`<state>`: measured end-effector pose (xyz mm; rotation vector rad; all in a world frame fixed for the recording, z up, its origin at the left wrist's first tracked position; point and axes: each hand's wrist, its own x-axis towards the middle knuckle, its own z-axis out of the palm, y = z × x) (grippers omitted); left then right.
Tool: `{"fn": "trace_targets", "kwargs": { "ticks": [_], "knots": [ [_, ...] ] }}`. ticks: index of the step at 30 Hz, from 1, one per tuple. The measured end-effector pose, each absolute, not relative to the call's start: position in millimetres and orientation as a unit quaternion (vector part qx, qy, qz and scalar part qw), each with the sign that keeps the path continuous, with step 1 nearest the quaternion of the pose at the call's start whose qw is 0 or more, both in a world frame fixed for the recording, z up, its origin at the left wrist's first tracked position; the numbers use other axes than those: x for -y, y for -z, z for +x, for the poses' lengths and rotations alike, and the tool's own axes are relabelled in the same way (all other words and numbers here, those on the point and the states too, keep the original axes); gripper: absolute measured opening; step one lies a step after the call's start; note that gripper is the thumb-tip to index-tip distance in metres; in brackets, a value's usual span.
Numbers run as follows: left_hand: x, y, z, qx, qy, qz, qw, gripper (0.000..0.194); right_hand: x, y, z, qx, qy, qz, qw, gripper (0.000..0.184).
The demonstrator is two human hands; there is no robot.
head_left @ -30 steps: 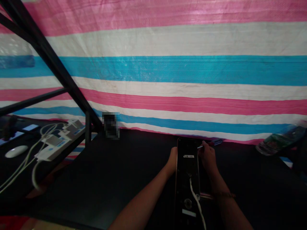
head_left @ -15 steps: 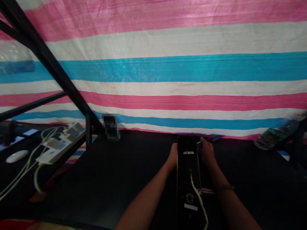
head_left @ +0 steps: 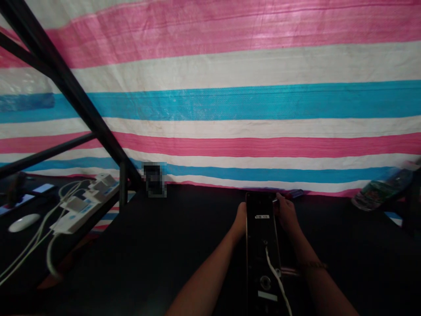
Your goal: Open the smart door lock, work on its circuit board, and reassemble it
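Observation:
A long black box-like device (head_left: 259, 250) stands in front of me, its face toward me, with small white labels, a round metal socket and a white cable (head_left: 275, 274) coming out of it. My left hand (head_left: 241, 220) grips the device's left edge near its far end; the fingertips are hidden behind it. At the right edge, my right hand (head_left: 287, 213) is closed in a pinch. From it a thin metal shaft points at the device, and a purplish handle (head_left: 296, 193) shows beyond the fingers; it looks like a screwdriver.
The black table (head_left: 158, 254) ends at a striped plastic sheet (head_left: 210, 103). On the left are a white power strip (head_left: 74, 217) with plugs and cables, a white mouse (head_left: 24, 223) and a black metal frame (head_left: 75, 103). A plastic bottle (head_left: 375, 193) leans at the right.
The whole view has shifted a little, so everything sits slightly lower and farther right. Both hands keep about the same place on the device.

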<state>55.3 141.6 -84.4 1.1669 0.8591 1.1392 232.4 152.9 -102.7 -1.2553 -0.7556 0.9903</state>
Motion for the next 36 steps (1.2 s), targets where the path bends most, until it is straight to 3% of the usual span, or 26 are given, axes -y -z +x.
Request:
{"fn": "trace_targets", "kwargs": {
  "ticks": [13, 36],
  "knots": [
    [-134.5, 74.5, 53.5, -0.385, -0.511, 0.477, 0.602, 0.031, -151.6, 96.1, 229.1, 0.330, -0.422, -0.539, 0.650, 0.059],
    [-125.7, 56.8, 51.4, -0.395, -0.531, 0.454, 0.597, 0.024, -158.3, 103.2, 231.5, 0.280, -0.426, -0.500, 0.700, 0.051]
  ]
}}
